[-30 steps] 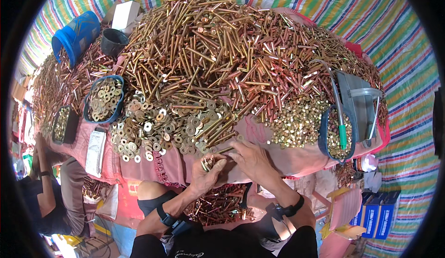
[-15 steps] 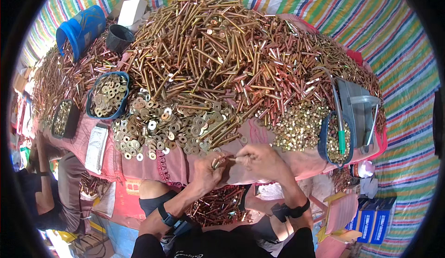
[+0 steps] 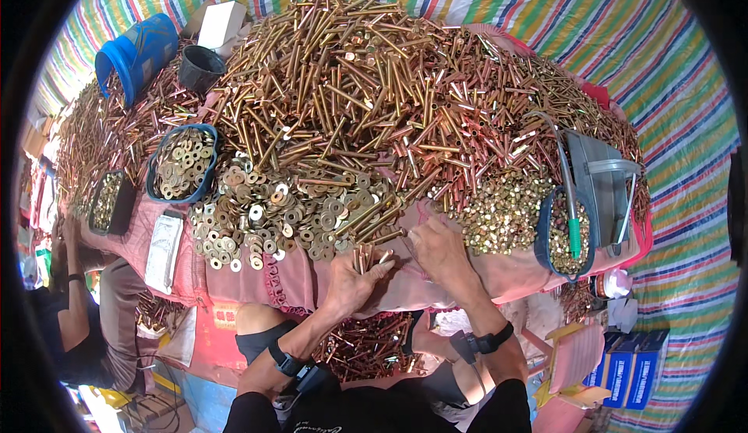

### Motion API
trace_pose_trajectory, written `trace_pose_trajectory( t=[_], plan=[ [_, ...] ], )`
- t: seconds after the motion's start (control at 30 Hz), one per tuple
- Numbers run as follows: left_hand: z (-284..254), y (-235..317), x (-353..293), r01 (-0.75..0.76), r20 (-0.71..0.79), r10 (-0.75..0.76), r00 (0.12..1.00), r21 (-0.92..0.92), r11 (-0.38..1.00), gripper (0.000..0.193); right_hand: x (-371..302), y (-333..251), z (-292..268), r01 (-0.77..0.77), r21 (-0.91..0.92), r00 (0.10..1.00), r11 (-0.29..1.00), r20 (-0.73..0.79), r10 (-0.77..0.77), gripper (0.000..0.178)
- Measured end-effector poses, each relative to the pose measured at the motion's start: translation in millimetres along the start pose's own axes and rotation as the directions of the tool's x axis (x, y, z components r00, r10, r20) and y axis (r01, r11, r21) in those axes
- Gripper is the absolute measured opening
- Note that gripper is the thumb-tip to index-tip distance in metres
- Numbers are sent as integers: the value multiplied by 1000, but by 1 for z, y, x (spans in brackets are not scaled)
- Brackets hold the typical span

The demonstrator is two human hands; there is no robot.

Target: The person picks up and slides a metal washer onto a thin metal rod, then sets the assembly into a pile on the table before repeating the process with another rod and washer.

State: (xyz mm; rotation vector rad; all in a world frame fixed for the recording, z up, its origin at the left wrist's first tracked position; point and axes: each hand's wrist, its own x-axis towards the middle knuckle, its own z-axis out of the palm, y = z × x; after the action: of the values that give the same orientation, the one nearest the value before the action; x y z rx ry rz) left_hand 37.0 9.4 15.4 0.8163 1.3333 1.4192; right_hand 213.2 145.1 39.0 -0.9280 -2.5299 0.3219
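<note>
A small bunch of bolts (image 3: 365, 258) is kept upright in the curled left hand (image 3: 352, 281), probably so the ends stay level, while the right hand (image 3: 439, 248) is pinched just beside it at the pink cloth (image 3: 312, 285).

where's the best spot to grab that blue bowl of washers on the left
Probably by the rim of the blue bowl of washers on its near edge, coming from above and the front. The washers fill the inside, and the heap of long bolts crowds its right side, so the near rim by the pink cloth looks freest.
</note>
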Motion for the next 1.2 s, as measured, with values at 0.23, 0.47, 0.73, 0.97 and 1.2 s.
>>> trace_pose_trajectory(
  t=[0.23,0.47,0.73,0.97,1.2],
  plan=[
    [3,0,0,-18,-35,16,999,-59,998,10,1,-21,-31,-515,851,834,98,472,287,24],
    [-1,0,-1,-8,-12,8,1000,52,999,10,4,-49,-28,-556,788,829,263,506,237,25],
    [-1,-1,-1,-28,-23,29,999,30,999,13,19,-13,-10,-372,516,885,772,-53,462,18],
    [-3,0,-1,-14,57,15,998,-10,1000,25,39,12,-7,-300,101,932,948,-182,314,23],
    [-2,-8,-2,-71,74,83,994,-155,985,29,61,12,9,-513,-2,857,858,-57,512,37]
  ],
)
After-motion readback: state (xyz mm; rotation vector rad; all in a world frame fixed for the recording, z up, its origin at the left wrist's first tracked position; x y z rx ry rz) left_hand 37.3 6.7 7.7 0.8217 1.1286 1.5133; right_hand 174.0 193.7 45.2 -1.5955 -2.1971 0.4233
